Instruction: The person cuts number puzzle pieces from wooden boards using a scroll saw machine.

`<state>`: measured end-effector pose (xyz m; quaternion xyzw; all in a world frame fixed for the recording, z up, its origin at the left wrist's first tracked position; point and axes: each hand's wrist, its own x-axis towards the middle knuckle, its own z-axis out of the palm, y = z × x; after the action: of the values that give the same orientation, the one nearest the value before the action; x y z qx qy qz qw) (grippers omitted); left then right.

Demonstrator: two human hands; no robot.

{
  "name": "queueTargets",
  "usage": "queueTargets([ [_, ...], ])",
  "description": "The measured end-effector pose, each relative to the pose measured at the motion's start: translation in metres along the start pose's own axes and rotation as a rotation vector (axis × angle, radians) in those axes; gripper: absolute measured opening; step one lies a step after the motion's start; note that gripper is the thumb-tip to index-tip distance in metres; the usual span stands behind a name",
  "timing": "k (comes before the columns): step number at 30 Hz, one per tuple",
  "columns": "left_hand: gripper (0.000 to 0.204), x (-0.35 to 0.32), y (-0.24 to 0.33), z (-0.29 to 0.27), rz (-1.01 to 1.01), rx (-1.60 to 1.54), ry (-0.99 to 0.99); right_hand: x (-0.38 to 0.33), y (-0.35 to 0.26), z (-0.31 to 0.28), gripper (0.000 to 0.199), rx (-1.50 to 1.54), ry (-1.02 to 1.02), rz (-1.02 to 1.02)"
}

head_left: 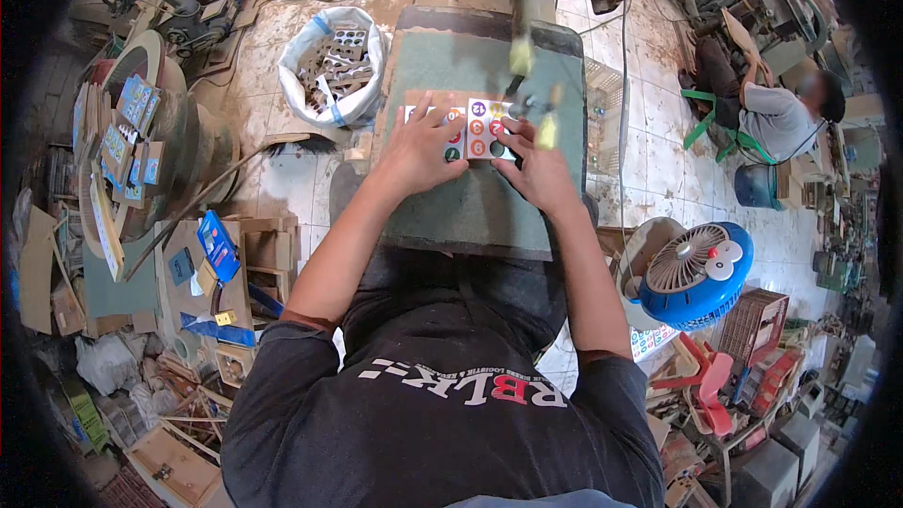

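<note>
A thin printed board [478,139] with rows of coloured circles lies on the green-grey work table [442,216] in front of me. My left hand [428,149] rests flat on its left part, fingers spread, thumb near the front edge. At the board's right edge my right hand [534,165] grips it with bent fingers, the thumb by the near corner. A dark hole shows in the board beside the right fingers. Just above the right hand, the machine's upright arm [520,52] comes down with yellow-green parts, blurred near its lower end; the exact contact with the board cannot be made out.
A white sack [286,75] full of board offcuts stands beyond the table's left side. Stacked boards [122,146] lie at the left. To the right are a blue fan [701,273] and a red plastic chair [710,395]. Another person [781,118] sits farther right.
</note>
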<state>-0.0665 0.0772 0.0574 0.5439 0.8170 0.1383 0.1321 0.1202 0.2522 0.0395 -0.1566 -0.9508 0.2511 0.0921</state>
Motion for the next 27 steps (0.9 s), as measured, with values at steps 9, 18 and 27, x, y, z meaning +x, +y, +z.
queueTargets([
  [9,0.071,0.008,-0.006,0.0,0.033,-0.031,0.012,0.0,0.004,0.007,0.05,-0.025,0.034,0.019],
  [18,0.071,0.018,-0.018,0.0,0.106,-0.005,0.025,0.001,-0.005,0.01,0.048,0.03,0.113,0.045],
  [27,0.07,0.027,-0.028,-0.001,0.19,0.019,0.058,0.002,-0.014,0.017,0.048,0.068,0.189,0.109],
])
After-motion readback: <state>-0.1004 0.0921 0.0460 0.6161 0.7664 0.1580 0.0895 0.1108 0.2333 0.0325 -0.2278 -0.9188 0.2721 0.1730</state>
